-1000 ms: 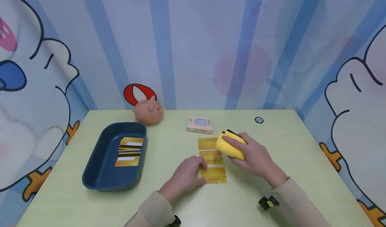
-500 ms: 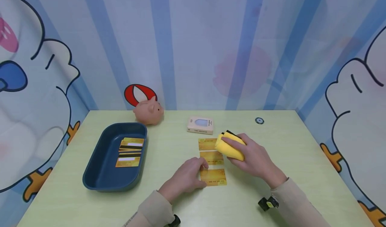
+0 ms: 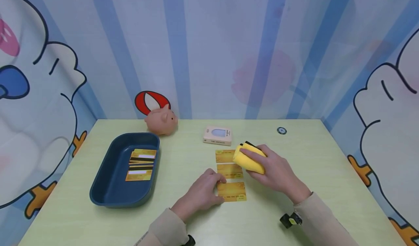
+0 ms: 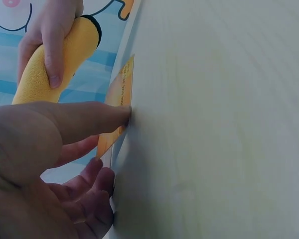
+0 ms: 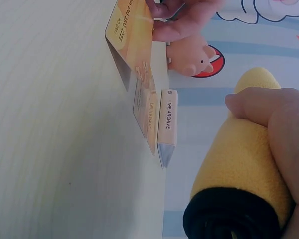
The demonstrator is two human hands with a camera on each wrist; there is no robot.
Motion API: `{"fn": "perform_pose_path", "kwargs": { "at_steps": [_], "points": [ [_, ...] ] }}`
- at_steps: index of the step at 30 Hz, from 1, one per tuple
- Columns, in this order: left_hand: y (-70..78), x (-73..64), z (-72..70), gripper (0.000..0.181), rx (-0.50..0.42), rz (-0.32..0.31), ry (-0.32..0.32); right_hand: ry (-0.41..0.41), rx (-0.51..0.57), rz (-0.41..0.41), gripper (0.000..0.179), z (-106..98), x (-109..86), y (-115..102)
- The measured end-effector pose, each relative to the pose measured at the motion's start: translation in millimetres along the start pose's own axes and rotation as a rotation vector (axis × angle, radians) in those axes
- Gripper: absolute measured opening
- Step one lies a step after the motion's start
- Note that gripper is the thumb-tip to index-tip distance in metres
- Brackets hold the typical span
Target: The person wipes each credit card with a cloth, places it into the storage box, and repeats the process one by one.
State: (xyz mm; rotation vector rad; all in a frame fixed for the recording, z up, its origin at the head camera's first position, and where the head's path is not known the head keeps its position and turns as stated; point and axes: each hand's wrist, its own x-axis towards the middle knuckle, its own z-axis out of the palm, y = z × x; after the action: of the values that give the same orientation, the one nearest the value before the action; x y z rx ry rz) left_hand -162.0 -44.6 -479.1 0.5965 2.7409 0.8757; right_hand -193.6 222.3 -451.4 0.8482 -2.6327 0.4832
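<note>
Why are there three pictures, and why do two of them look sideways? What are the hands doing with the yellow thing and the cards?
No machine here, just a person's two hands. The big picture comes from a camera on the person's head. The other two come from small cameras on the wrists, which sit tilted, so the table looks sideways.

The right hand holds a rolled yellow cloth in its grip, over three golden cards lying in a row on the green table. The left hand touches the edge of the nearest card.

Also on the table: a blue tray with more cards inside, a piggy bank and a small box.
</note>
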Motion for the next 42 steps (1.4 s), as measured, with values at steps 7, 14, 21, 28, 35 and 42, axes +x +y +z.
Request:
{"fn": "perform_pose_path", "kwargs": {
  "at_steps": [7,14,21,28,35,42],
  "points": [
    [-1.5,0.4,-1.6,0.045,-0.008,0.029,-0.018,-0.006,-0.002,0.001,0.069,-0.5,0.7,-0.5],
    [-8.4,1.7,-2.8,0.044,-0.097,0.052,-0.028,-0.001,-0.003,-0.013,0.069,0.9,1.6,-0.5],
    [-14.0,1.7,-7.8,0.049,-0.33,0.019,-0.042,-0.007,0.003,-0.009,0.069,-0.8,3.9,-3.9],
    [-21.8,2.1,-11.0,0.054,-0.58,-0.051,-0.064,0.014,-0.01,-0.038,0.069,-1.4,8.8,-7.1],
    [-31.1,5.8,-18.2,0.054,-0.771,-0.056,-0.031,0.033,-0.004,-0.072,0.07,-2.6,15.0,-11.6],
    [-34.8,9.3,-26.5,0.057,-0.753,-0.032,0.011,0.017,0.023,-0.105,0.071,-1.2,24.5,-20.1]
  ]
}}
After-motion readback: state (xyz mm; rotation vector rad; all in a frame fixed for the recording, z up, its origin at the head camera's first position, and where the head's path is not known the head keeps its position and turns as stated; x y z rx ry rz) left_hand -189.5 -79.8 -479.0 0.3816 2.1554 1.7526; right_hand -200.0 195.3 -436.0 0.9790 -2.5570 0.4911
